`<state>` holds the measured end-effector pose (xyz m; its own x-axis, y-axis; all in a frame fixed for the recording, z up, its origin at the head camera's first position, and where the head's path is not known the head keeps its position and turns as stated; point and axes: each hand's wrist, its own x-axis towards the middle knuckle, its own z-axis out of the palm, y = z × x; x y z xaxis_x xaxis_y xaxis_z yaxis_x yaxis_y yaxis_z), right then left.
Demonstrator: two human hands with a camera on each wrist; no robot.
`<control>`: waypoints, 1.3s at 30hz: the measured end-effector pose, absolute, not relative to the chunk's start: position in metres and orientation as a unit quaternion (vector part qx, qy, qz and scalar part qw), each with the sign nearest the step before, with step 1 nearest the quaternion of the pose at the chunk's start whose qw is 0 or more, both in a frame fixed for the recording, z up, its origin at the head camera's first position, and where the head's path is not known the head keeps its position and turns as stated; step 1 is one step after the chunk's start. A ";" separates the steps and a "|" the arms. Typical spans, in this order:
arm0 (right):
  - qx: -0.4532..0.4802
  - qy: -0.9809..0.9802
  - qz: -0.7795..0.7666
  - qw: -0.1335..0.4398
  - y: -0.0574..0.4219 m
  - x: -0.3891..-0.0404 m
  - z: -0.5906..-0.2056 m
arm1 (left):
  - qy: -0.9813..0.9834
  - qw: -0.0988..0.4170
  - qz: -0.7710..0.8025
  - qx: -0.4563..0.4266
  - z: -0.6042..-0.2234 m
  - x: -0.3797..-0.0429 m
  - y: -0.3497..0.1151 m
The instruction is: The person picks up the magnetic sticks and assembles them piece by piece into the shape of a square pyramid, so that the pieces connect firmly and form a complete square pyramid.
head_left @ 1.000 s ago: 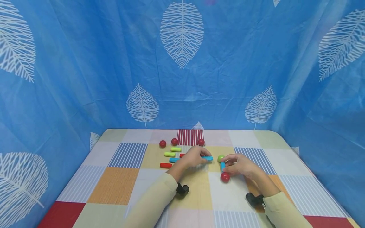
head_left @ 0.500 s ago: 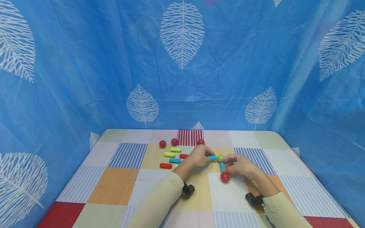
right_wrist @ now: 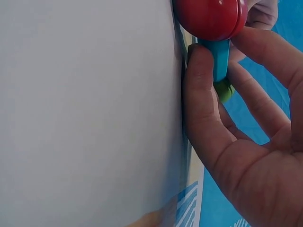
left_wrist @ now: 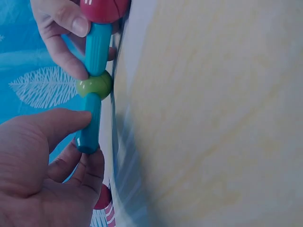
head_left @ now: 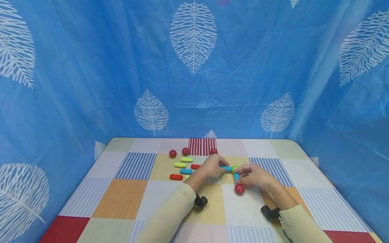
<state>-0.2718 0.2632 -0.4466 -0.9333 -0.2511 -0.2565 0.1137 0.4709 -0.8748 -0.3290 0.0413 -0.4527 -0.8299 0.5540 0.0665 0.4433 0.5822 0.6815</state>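
My left hand [head_left: 211, 166] pinches a blue stick [left_wrist: 90, 127] between thumb and fingers. The far end of that stick meets a green ball [left_wrist: 96, 86]. On the other side of the ball a second blue stick [left_wrist: 98, 49] runs to a red ball [head_left: 239, 189], which sits at its near end in the head view. My right hand [head_left: 256, 176] grips this second stick, thumb on one side and fingers on the other. In the right wrist view the red ball hides part of the stick, and the green ball shows behind it.
Left of the hands lie loose sticks: yellow-green [head_left: 180, 165], red [head_left: 176, 177] and blue [head_left: 186, 171]. Several red balls [head_left: 173, 154] stand behind them. A patchwork cloth [head_left: 121, 199] covers the table, and a blue leaf-print curtain [head_left: 231, 84] surrounds its back and sides.
The left hand has moved right with its blue stick, whose end has gone from apart to meeting the green ball. The right hand stays in place on its stick.
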 end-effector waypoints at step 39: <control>-0.013 0.839 -0.517 0.168 0.261 -0.272 -0.447 | 0.926 -0.001 0.343 0.159 -0.452 -0.371 0.031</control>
<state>-0.2718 0.2612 -0.4469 -0.9431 -0.1953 -0.2690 0.1527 0.4642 -0.8725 -0.3706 0.0310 -0.4525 -0.9495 0.2931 0.1115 0.2951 0.7146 0.6342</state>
